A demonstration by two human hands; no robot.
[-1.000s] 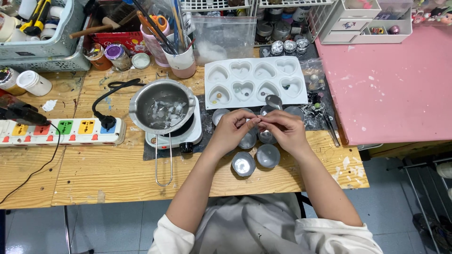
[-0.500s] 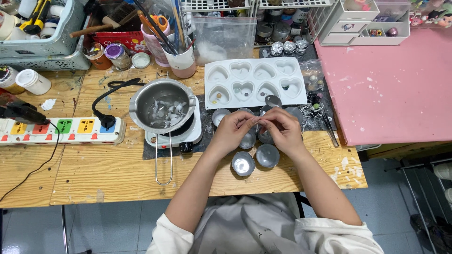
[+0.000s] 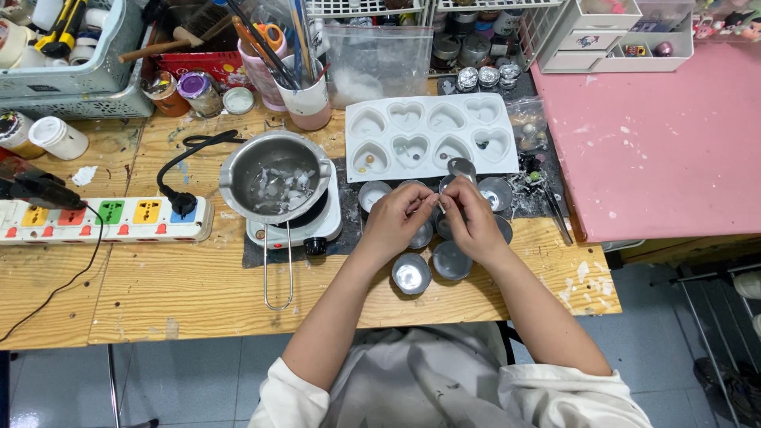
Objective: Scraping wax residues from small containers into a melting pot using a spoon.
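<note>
Centre frame: left hand [image 3: 394, 220] and right hand [image 3: 468, 222] meet, each grip pinched on a thin pale wick-like strand [image 3: 437, 203], apparently lying left-right, above small round metal cups [image 3: 411, 273] on wooden bench [image 3: 158, 293].

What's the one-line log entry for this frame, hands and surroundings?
left hand: pinching small thin item with right hand, cannot tell what | below: small metal tins | nearby: white heart mould, melting pot on hot plate

Clear plastic bag [image 3: 379, 63] behind mould
</note>
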